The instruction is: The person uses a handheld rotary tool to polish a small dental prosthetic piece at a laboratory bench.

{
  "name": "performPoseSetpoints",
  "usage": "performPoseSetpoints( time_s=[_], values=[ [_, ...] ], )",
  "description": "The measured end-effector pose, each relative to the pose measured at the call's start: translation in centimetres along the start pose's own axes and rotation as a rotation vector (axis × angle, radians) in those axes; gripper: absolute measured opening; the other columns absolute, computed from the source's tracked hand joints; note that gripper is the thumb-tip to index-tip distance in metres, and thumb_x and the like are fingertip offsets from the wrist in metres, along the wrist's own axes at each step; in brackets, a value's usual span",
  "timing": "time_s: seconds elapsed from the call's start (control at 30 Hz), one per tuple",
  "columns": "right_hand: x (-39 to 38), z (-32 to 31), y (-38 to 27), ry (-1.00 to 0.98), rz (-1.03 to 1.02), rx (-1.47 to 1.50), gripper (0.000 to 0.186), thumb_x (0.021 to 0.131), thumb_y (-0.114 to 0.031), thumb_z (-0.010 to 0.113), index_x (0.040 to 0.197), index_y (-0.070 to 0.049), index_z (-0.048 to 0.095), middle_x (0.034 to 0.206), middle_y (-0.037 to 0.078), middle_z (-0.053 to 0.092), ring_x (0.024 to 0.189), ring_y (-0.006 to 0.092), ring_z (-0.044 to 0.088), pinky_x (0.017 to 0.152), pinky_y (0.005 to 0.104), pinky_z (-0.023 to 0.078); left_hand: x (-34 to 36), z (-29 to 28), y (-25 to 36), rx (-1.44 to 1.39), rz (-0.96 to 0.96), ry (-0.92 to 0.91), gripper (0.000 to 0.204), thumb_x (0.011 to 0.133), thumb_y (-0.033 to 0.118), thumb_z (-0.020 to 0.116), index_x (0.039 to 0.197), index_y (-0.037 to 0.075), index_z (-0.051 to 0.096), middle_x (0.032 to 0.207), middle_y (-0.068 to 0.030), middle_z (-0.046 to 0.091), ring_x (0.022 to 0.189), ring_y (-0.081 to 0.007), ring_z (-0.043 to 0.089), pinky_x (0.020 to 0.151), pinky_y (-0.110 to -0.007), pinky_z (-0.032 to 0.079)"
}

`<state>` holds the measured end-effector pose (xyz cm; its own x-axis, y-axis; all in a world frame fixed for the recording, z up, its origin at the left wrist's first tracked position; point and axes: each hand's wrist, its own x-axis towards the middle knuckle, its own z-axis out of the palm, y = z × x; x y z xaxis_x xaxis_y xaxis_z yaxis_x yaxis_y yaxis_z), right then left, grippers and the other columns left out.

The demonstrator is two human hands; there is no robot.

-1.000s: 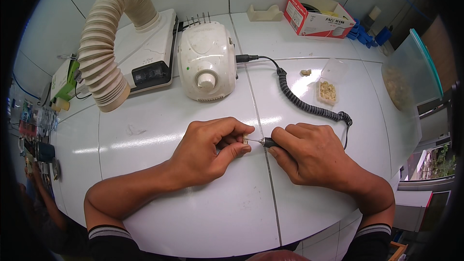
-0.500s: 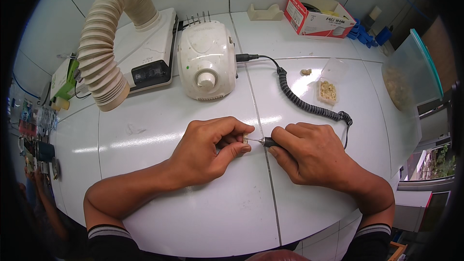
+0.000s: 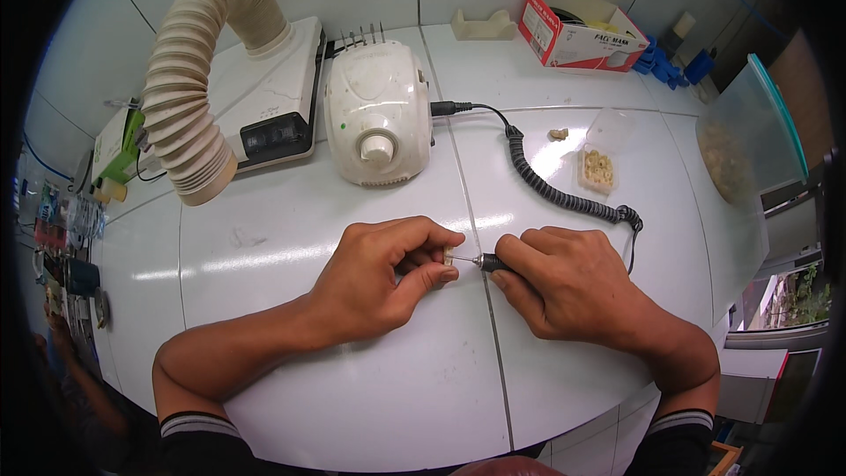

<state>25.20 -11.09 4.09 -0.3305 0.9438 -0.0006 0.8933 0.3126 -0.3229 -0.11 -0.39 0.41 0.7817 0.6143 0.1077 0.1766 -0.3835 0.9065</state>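
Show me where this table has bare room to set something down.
Bare patches on the white table: one between the left hand, right hand and near edge; another left of the left hand, in front of the ribbed hose, bar a faint smudge. It is crowded beyond the right hand: coiled cord, small open box.
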Motion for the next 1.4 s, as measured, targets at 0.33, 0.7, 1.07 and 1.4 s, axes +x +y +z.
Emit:
performPoseSetpoints(
  time_s=[0.33,0.7,1.07,1.4],
  values=[
    [-0.07,0.09,0.05,0.020,-0.020,-0.008,0.023,0.107,-0.029,0.072,0.114,-0.007,0.068,0.078,0.009,0.068,0.071,0.0316,0.074,0.058,0.0455,0.055,-0.03,0.00,0.05,0.005,0.008,0.001,0.027,0.101,-0.001,0.080,0.128,-0.006,0.078,0.092,-0.0081,0.078,0.085,-0.0120,0.076,0.079,-0.028,0.060],
    [-0.05,0.24,0.06,0.025,-0.025,-0.019,0.022,0.107,-0.028,0.072,0.113,-0.008,0.068,0.077,0.009,0.067,0.070,0.0314,0.073,0.058,0.0457,0.055,-0.10,0.05,-0.08,-0.005,0.012,0.005,0.028,0.101,-0.002,0.077,0.129,-0.006,0.077,0.094,-0.0093,0.079,0.086,-0.0135,0.077,0.082,-0.029,0.062],
    [-0.02,0.16,-0.28,0.013,0.014,-0.017,0.023,0.108,-0.030,0.072,0.112,-0.007,0.068,0.079,0.010,0.067,0.073,0.0323,0.073,0.059,0.0465,0.055,-0.07,0.05,-0.02,0.005,0.015,0.006,0.027,0.101,-0.001,0.080,0.128,-0.005,0.078,0.093,-0.0087,0.079,0.085,-0.0126,0.075,0.080,-0.028,0.060],
    [0.04,-0.04,-0.23,-0.002,0.008,-0.016,0.023,0.108,-0.030,0.071,0.114,-0.007,0.068,0.079,0.010,0.068,0.074,0.0325,0.074,0.059,0.0466,0.055,-0.02,-0.02,-0.01,0.010,0.024,0.002,0.027,0.101,0.000,0.080,0.127,-0.006,0.078,0.093,-0.0086,0.078,0.085,-0.0127,0.075,0.080,-0.028,0.061]
  ],
)
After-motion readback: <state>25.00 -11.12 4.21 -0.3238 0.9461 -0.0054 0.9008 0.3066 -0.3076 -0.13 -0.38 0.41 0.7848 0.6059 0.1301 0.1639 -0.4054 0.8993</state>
